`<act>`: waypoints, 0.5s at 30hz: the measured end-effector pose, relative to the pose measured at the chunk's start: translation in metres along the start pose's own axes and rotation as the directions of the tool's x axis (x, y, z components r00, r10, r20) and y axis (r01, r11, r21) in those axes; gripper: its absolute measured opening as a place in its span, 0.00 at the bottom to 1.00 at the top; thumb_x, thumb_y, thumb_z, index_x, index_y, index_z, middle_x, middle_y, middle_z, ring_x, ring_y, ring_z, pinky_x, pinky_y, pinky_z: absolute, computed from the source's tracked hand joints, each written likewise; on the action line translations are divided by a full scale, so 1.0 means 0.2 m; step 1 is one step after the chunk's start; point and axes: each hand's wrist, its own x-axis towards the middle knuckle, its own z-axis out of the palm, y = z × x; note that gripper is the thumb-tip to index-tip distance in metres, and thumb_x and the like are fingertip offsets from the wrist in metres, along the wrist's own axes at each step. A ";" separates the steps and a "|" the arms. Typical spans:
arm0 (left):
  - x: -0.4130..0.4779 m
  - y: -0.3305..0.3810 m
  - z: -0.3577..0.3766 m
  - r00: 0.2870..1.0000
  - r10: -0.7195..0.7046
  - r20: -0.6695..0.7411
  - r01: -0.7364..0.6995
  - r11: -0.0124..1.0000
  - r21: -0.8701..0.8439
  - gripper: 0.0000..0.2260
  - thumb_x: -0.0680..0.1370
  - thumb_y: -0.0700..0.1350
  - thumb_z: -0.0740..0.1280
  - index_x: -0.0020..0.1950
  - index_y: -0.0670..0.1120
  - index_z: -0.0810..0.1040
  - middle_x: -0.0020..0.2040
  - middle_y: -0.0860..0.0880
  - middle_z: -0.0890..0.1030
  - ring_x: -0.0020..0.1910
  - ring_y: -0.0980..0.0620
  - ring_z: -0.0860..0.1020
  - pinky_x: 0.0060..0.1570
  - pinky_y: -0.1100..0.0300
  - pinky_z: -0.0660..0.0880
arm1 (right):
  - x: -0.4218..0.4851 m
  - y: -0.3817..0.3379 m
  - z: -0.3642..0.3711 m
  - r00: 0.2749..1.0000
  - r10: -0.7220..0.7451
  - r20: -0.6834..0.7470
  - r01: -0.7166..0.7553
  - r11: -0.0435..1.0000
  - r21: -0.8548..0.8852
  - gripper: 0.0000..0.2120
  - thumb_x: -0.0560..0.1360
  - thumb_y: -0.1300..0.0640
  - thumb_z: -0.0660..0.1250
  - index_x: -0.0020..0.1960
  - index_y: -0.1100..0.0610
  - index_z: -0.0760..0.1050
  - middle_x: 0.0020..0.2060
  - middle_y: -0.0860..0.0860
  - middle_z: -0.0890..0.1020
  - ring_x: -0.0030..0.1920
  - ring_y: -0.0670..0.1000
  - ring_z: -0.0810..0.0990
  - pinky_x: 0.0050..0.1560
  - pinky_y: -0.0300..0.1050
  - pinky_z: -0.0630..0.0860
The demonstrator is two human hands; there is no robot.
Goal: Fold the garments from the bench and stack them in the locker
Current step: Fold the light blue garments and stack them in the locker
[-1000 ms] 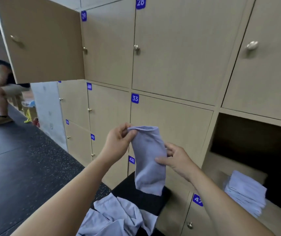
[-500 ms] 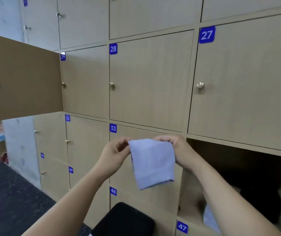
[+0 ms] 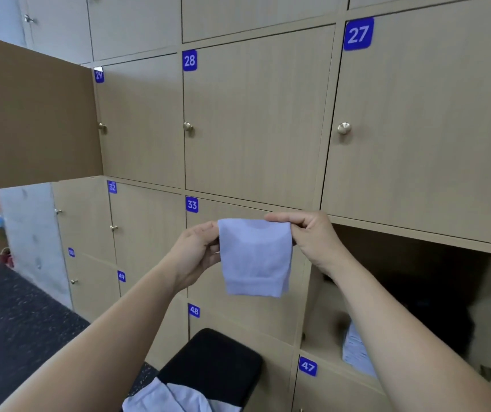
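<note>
Garment (image 3: pixel 254 257) corners in left hand (image 3: pixel 196 252), right hand (image 3: pixel 312 239)

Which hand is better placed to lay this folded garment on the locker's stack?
Right. The right hand pinches the garment beside the open locker, above the stack; the left hand is farther.

Garment (image 3: pixel 254 257) between left hand (image 3: pixel 196 257), right hand (image 3: pixel 312 242); bench (image 3: pixel 214 358) below; stack (image 3: pixel 357 349), probably garments, in open locker (image 3: pixel 324 316) right.

Soft matt cloth garment (image 3: pixel 254 257); wood-grain lockers (image 3: pixel 256 120).
</note>
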 end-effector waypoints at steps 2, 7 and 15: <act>0.00 -0.01 0.01 1.000 -0.015 -0.025 0.016 0.999 0.033 0.13 0.82 0.42 0.59 0.59 0.39 0.81 0.54 0.43 0.84 0.51 0.48 0.82 0.50 0.58 0.80 | 0.00 0.04 0.00 1.000 0.021 -0.002 -0.021 1.000 0.005 0.18 0.76 0.73 0.58 0.52 0.58 0.83 0.46 0.48 0.85 0.42 0.40 0.83 0.40 0.33 0.76; -0.01 -0.09 0.06 0.978 -0.140 -0.154 0.123 0.986 -0.117 0.20 0.84 0.53 0.56 0.53 0.41 0.82 0.48 0.44 0.85 0.42 0.49 0.84 0.44 0.55 0.78 | -0.02 0.14 0.05 0.998 0.063 -0.023 -0.063 0.998 -0.010 0.20 0.76 0.72 0.58 0.48 0.52 0.83 0.42 0.42 0.84 0.46 0.42 0.83 0.44 0.34 0.77; -0.02 -0.26 0.11 0.972 -0.075 -0.224 0.105 0.986 0.128 0.11 0.79 0.48 0.68 0.55 0.42 0.82 0.50 0.45 0.86 0.51 0.47 0.83 0.50 0.55 0.79 | -0.12 0.28 0.03 0.975 0.220 0.026 -0.220 0.976 -0.002 0.18 0.74 0.70 0.60 0.60 0.60 0.79 0.43 0.51 0.83 0.42 0.47 0.78 0.45 0.36 0.76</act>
